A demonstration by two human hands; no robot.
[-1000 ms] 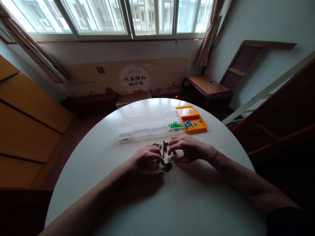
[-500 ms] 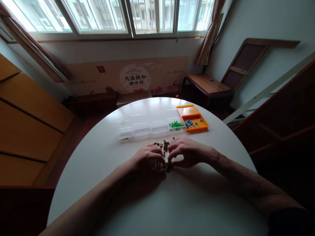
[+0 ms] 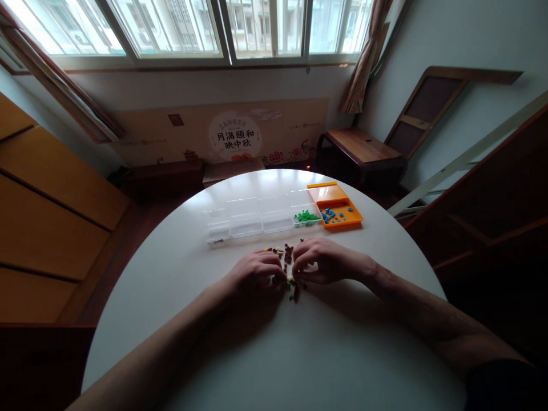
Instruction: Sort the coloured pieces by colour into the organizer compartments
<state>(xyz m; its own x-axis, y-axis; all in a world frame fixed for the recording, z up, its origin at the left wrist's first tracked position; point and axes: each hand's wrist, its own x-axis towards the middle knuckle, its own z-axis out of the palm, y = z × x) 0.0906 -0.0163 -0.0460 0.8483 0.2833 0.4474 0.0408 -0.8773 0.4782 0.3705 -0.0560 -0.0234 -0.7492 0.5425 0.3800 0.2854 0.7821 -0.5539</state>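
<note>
glossy white table (image 3: pixel 342 354); clear plastic boxes (image 3: pixel 246 217).

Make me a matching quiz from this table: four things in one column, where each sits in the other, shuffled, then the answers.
Things:
1. green pieces
2. blue pieces
3. small brown pieces
4. wooden stool

Places:
A. on the floor beyond the white table
B. in the orange tray
C. loose on the table between the left hand and right hand
D. in the clear box, its end compartment beside the tray

Pairs: 1-D, 2-B, 3-C, 4-A
</note>
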